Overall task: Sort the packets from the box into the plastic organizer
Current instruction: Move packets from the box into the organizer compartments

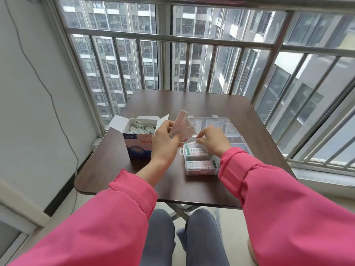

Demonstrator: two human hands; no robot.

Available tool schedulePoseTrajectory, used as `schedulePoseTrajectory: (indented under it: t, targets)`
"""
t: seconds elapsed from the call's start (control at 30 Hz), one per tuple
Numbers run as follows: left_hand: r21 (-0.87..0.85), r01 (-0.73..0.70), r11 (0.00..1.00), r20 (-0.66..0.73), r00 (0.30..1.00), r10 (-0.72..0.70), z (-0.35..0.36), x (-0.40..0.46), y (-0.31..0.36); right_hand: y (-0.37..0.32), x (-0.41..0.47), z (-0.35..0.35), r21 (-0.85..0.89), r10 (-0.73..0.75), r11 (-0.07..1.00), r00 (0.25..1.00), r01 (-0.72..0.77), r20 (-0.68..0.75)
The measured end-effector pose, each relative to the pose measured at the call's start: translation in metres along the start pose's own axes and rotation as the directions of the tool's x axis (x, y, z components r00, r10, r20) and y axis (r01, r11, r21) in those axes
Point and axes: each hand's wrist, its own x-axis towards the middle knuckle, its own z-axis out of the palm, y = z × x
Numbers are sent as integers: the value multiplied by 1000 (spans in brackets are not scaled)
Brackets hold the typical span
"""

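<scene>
Left hand (pixel 165 143): grips a fan of loose packets (pixel 182 126), raised between box and organizer.
Right hand (pixel 212 141): fingers curled, pinching a packet in the organizer's middle compartment.
Box (pixel 138 141): open, holding packets, left on the worktop (pixel 192 104).
Plastic organizer (pixel 201 158): lid open, just right of the box.

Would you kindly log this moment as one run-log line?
left hand: holds fanned packets | right hand: placing packet in organizer | box: open, still stocked
</scene>
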Motion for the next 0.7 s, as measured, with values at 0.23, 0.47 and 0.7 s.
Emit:
schedulePoseTrajectory:
  t: [0.23,0.47,0.7]
  targets:
    - [-32,15,999,0,1000,-15,1,-2,1,-2,1,0,-59,43,998,992,-36,121]
    - [-81,43,996,31,999,-41,2,-4,4,-6,-8,-8,54,24,998,1000,-25,20]
    - [-153,126,980,110,988,-110,19,-10,3,1,-39,-29,771,-60,633,989,-67,135]
